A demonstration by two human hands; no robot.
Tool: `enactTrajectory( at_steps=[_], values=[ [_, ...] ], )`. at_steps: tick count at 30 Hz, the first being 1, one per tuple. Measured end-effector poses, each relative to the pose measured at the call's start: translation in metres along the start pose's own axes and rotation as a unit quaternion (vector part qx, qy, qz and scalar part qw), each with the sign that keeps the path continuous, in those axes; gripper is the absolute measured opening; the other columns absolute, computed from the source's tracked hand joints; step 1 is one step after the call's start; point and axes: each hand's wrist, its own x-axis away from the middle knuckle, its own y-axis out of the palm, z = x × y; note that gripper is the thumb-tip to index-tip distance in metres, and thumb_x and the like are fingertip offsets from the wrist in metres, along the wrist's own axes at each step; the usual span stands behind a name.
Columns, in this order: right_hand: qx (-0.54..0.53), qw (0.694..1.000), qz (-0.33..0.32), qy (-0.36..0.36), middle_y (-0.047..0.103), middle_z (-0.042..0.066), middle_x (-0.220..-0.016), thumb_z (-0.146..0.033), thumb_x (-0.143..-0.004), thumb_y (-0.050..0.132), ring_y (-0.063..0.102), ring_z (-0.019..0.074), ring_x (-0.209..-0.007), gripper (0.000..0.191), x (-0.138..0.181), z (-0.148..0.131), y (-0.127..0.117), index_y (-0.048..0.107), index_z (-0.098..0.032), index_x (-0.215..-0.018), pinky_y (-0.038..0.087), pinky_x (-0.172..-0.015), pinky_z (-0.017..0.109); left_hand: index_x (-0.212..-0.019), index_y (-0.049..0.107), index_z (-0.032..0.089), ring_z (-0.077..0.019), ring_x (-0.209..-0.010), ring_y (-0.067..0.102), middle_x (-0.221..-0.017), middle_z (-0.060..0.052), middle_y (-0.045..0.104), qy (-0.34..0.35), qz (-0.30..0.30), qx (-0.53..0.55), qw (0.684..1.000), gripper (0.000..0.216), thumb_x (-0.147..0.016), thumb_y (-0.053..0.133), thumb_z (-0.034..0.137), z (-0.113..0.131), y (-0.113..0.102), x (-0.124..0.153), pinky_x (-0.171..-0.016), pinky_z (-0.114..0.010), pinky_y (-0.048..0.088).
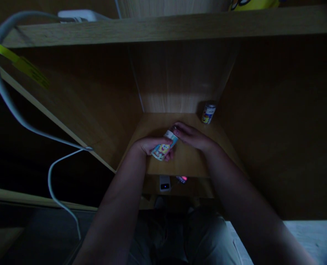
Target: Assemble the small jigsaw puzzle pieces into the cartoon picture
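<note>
A small drinks can with a yellow cartoon figure on a pale blue and white print is held tilted above the wooden shelf. My left hand wraps round its body, thumb across the front and fingertips showing on the far side. At its upper end, my right hand has its fingers closed over the top; part of the lid is hidden under them. Another can of similar print stands upright at the back right corner of the shelf, apart from both hands.
Overhead runs an upper shelf edge with a white device and a yellow object on it. A thick white cable with a yellow tag loops down the left. Below sits a small white device with a lit display.
</note>
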Motion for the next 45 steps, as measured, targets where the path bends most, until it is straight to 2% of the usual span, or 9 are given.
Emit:
enactTrajectory(
  at_steps=[7, 11, 16, 26, 28, 32, 36, 40, 45],
  values=[
    [0.068, 0.985, 0.159, -0.004, 0.073, 0.007, -0.115, -0.066, -0.105, 0.059, 0.068, 0.0222, -0.097, 0.046, -0.007, 0.020, -0.006, 0.060, -0.024, -0.124, 0.056, -0.086, 0.035, -0.115, 0.073, 0.016, -0.0276, -0.096, 0.079, -0.108, -0.014, 0.082, 0.156, 0.147, 0.066, 0.975, 0.060, -0.076, 0.100, 0.054, -0.002, 0.007, -0.019, -0.091, -0.044, 0.063],
    [0.243, 0.917, 0.289, 0.128, 0.077, 0.012, -0.115, -0.049, -0.096, 0.074, 0.073, 0.0278, -0.101, 0.044, -0.010, 0.033, -0.018, 0.060, -0.020, -0.126, 0.058, -0.089, 0.039, -0.111, 0.077, 0.016, -0.0292, -0.108, 0.076, -0.113, -0.011, 0.081, 0.229, 0.246, 0.043, 0.941, 0.057, -0.073, 0.102, 0.049, -0.005, 0.002, -0.031, -0.107, -0.048, 0.057],
    [0.431, 0.801, 0.269, 0.316, 0.079, 0.022, -0.124, -0.041, -0.100, 0.070, 0.078, 0.0353, -0.112, 0.043, 0.000, 0.036, -0.033, 0.067, -0.014, -0.133, 0.059, -0.089, 0.039, -0.119, 0.077, 0.018, -0.0285, -0.116, 0.072, -0.119, -0.007, 0.080, 0.261, 0.309, 0.024, 0.914, 0.060, -0.072, 0.104, 0.042, -0.008, -0.004, -0.037, -0.114, -0.048, 0.052],
    [0.482, 0.700, 0.317, 0.421, 0.052, 0.039, -0.159, -0.024, -0.099, 0.063, 0.050, 0.0542, -0.151, 0.055, 0.006, 0.039, -0.037, 0.061, -0.003, -0.150, 0.051, -0.111, 0.072, -0.117, 0.061, 0.023, -0.0218, -0.103, 0.068, -0.109, -0.002, 0.072, 0.315, 0.368, -0.064, 0.873, 0.067, -0.070, 0.104, 0.043, -0.012, -0.006, -0.042, -0.098, -0.036, 0.056],
    [0.489, 0.714, 0.361, 0.348, 0.053, 0.039, -0.157, -0.028, -0.103, 0.057, 0.051, 0.0531, -0.149, 0.053, 0.004, 0.038, -0.033, 0.059, -0.001, -0.148, 0.049, -0.113, 0.071, -0.116, 0.058, 0.024, -0.0205, -0.099, 0.066, -0.106, -0.001, 0.069, 0.307, 0.373, -0.082, 0.872, 0.069, -0.068, 0.104, 0.043, -0.012, -0.004, -0.042, -0.091, -0.033, 0.055],
    [0.369, 0.825, 0.404, 0.140, 0.073, 0.027, -0.126, -0.046, -0.114, 0.040, 0.071, 0.0391, -0.123, 0.046, -0.005, 0.037, -0.023, 0.062, -0.011, -0.134, 0.056, -0.107, 0.055, -0.118, 0.052, 0.025, -0.0178, -0.096, 0.064, -0.107, 0.000, 0.064, 0.293, 0.374, -0.100, 0.875, 0.067, -0.074, 0.100, 0.041, -0.012, -0.001, -0.042, -0.083, -0.028, 0.052],
    [0.099, 0.915, 0.339, 0.195, 0.077, 0.014, -0.096, -0.081, -0.108, 0.040, 0.078, 0.0300, -0.080, 0.064, -0.016, 0.044, -0.013, 0.062, -0.022, -0.120, 0.061, -0.066, 0.039, -0.121, 0.045, 0.026, -0.0163, -0.093, 0.065, -0.110, 0.000, 0.063, 0.284, 0.342, -0.087, 0.891, 0.072, -0.075, 0.099, 0.041, -0.016, -0.002, -0.048, -0.080, -0.026, 0.051],
    [-0.085, 0.939, 0.258, 0.212, 0.078, 0.009, -0.091, -0.091, -0.099, 0.052, 0.071, 0.0207, -0.061, 0.066, -0.020, 0.053, -0.005, 0.061, -0.026, -0.106, 0.050, -0.046, 0.029, -0.123, 0.045, 0.026, -0.0184, -0.096, 0.068, -0.112, -0.002, 0.066, 0.274, 0.325, -0.139, 0.895, 0.072, -0.078, 0.097, 0.045, -0.023, -0.006, -0.054, -0.082, -0.028, 0.053],
    [-0.057, 0.926, 0.303, 0.217, 0.076, 0.006, -0.085, -0.078, -0.100, 0.064, 0.068, 0.0183, -0.059, 0.053, -0.021, 0.056, -0.004, 0.061, -0.025, -0.101, 0.051, -0.045, 0.027, -0.128, 0.053, 0.024, -0.0246, -0.104, 0.071, -0.120, -0.007, 0.073, 0.215, 0.357, -0.294, 0.860, 0.067, -0.079, 0.095, 0.041, -0.024, -0.006, -0.055, -0.090, -0.034, 0.055]
  ],
)
